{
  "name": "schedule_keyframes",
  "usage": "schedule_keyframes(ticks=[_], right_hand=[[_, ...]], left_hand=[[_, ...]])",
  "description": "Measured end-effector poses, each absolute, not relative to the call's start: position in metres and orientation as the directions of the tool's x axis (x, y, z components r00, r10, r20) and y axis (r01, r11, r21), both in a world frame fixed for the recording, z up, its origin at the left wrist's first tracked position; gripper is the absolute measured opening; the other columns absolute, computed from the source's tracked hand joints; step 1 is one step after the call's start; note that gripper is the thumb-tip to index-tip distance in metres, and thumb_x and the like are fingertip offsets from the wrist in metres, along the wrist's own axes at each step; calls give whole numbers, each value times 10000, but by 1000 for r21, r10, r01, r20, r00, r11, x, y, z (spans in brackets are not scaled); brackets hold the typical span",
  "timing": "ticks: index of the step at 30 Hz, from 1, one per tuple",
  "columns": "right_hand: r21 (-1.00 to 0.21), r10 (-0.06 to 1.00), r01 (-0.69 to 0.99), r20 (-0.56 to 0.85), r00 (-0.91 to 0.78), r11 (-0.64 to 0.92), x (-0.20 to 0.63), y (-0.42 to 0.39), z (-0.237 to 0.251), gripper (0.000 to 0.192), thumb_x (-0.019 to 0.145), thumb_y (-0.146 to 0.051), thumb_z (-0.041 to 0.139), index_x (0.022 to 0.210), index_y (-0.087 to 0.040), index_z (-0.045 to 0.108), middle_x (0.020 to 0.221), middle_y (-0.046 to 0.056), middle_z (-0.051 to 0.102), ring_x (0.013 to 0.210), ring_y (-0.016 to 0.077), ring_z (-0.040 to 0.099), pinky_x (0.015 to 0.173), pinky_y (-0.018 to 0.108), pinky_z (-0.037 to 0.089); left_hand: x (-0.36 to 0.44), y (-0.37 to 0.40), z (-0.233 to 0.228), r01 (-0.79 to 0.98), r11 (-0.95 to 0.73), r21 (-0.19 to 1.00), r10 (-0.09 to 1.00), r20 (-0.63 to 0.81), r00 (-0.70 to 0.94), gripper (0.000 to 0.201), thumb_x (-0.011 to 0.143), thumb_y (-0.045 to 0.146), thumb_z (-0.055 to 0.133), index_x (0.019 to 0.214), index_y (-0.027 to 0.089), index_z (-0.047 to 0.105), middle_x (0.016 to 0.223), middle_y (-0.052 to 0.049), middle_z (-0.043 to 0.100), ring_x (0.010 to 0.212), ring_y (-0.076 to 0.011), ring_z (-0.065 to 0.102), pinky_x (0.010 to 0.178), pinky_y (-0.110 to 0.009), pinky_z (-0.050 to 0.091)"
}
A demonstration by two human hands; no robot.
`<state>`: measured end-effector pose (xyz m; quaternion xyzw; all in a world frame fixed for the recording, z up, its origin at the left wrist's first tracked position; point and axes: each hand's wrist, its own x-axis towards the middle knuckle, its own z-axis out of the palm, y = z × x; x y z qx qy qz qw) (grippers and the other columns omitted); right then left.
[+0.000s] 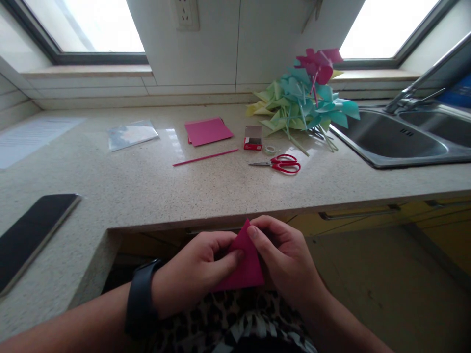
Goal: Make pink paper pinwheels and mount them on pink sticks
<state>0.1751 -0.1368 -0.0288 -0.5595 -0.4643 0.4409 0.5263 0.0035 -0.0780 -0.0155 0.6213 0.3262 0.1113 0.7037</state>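
Left hand (200, 267) and right hand (289, 257), thumbs pressed to pink paper (250, 272) held between them.

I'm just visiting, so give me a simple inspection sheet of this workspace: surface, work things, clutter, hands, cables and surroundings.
Surface: pale speckled countertop with glossy reflections.
Work things: pink paper in the hands; on the counter, pink sheets, a thin pink stick, red-handled scissors, an open red box and a small roll.
Clutter: phone-like dark slab, printed sheet and clear packet at left; paper pinwheels heaped near the sink.
Hands: left hand holds the paper, thumb on top; right hand pinches its upper corner.
Cables: nothing seen.
Surroundings: two windows, wall socket, sink with faucet.
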Motion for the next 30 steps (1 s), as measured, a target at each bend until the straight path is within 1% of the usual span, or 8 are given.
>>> schedule_keyframes(ticks=[4, 9, 12, 16, 21, 30], right_hand=[[-998, 983, 55, -1, 185, -11, 173, -137, -28, 198, 933, -374, 638, 827, -214, 689, 723, -15, 659, 636, 105, 553, 549, 199, 440], [-998, 982, 51, -23, 189, -33, 172, -137, -30, 207, 941, -377, 632, 815, -218, 675, 720, -23, 648, 637, 100, 535, 555, 196, 426], [-999, 980, 31, -19, 198, -26, 172, -138, -31, 191, 942, -377, 634, 832, -227, 679, 734, -26, 651, 649, 100, 540, 561, 196, 427], [-1000, 977, 7, -20, 214, -22, 171, -138, -34, 175, 944, -377, 636, 852, -237, 685, 749, -28, 655, 663, 102, 550, 571, 198, 433], [-1000, 973, 11, -8, 232, -10, 169, -138, -35, 164, 949, -368, 634, 860, -238, 678, 755, -34, 650, 685, 101, 556, 609, 200, 450], [-1000, 969, 29, 10, 245, 3, 169, -140, -35, 168, 950, -354, 631, 841, -231, 662, 735, -41, 628, 667, 94, 543, 602, 198, 443]], left_hand=[[4, -78, -14, 270, 174, 947, 558, -321, 765, 303, 929, 408, 599, 963, 136, 725, 830, -29, 617, 696, -139, 464, 628, -259, 384], [4, -78, -13, 276, 164, 947, 545, -320, 775, 368, 950, 461, 561, 952, 122, 703, 834, -32, 604, 691, -135, 443, 632, -267, 386], [4, -77, -12, 277, 163, 947, 541, -320, 778, 354, 948, 450, 566, 951, 122, 699, 814, -21, 580, 693, -135, 431, 641, -272, 383], [4, -78, -10, 288, 170, 943, 534, -333, 777, 317, 945, 425, 574, 902, 130, 683, 792, -9, 557, 695, -135, 423, 641, -271, 376], [3, -79, -10, 290, 178, 940, 516, -340, 786, 329, 958, 437, 548, 920, 135, 671, 827, -18, 577, 696, -133, 424, 634, -268, 371], [4, -78, -10, 306, 161, 938, 508, -344, 790, 324, 958, 437, 539, 865, 143, 639, 800, 0, 542, 697, -132, 413, 643, -267, 372]])
